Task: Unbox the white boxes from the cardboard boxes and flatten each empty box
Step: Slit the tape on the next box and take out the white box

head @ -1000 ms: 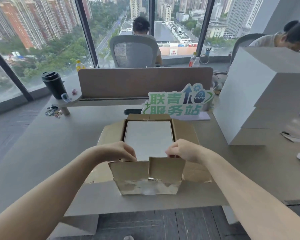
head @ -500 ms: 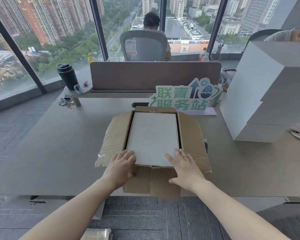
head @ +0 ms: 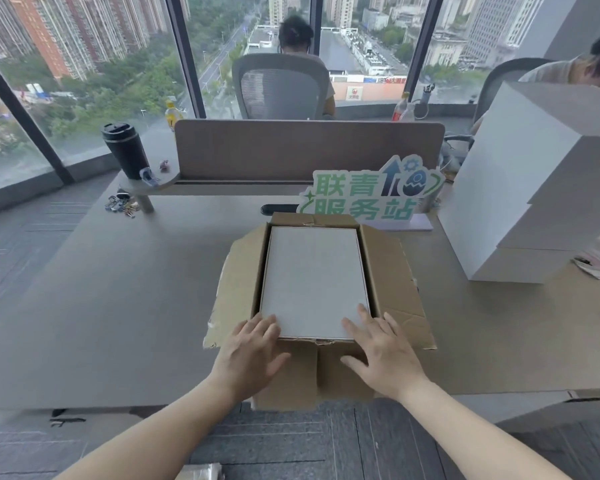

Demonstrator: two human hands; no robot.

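Since a second ago the near flaps of the cardboard box [head: 388, 271] have gone from standing up, pinched in curled fingers, to folded down over the desk's near edge, and both hands have flattened out.

The left hand [head: 252, 351] lies palm down at the box's near left corner, fingers straight and spread, fingertips reaching onto the white box [head: 314, 282]; it grips nothing. The right hand [head: 381, 355] mirrors it at the near right corner, fingers straight and splayed, thumb out on the folded flap, holding nothing.

The white box sits inside the open cardboard box, in the middle of the grey desk [head: 101, 306], side flaps spread left and right. Just beyond the box stands a green sign [head: 371, 194] before a brown divider [head: 309, 150]. A stack of white boxes [head: 534, 188] rises at the right. A black tumbler [head: 121, 150] stands far left, keys [head: 120, 204] below it.
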